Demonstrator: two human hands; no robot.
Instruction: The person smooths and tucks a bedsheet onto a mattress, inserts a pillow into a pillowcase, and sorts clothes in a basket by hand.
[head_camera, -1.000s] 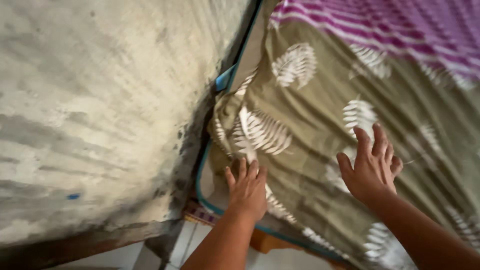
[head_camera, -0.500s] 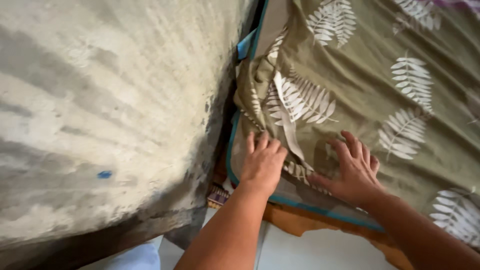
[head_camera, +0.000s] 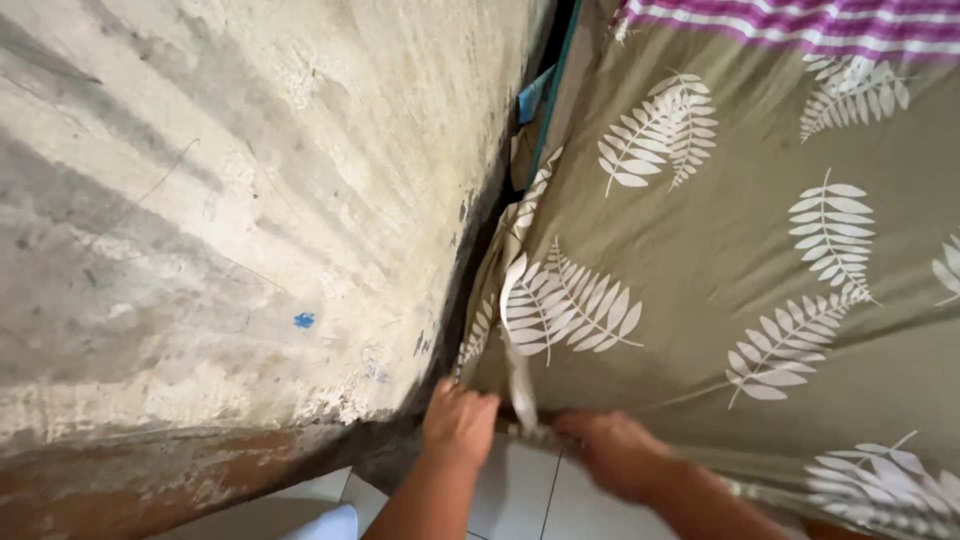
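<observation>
Now I see both hands gripping the olive leaf-print sheet (head_camera: 720, 250) at the mattress corner: left hand (head_camera: 458, 425) nearest the wall (head_camera: 230, 230), right hand (head_camera: 610, 450) closed just beside it.

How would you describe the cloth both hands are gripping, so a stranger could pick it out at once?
Start at the stained plaster wall; the bed lies against it. The olive bedsheet covers the bed, its corner bunched by the left hand and right hand. White fern leaves set it apart from the purple striped cloth beyond.
</observation>
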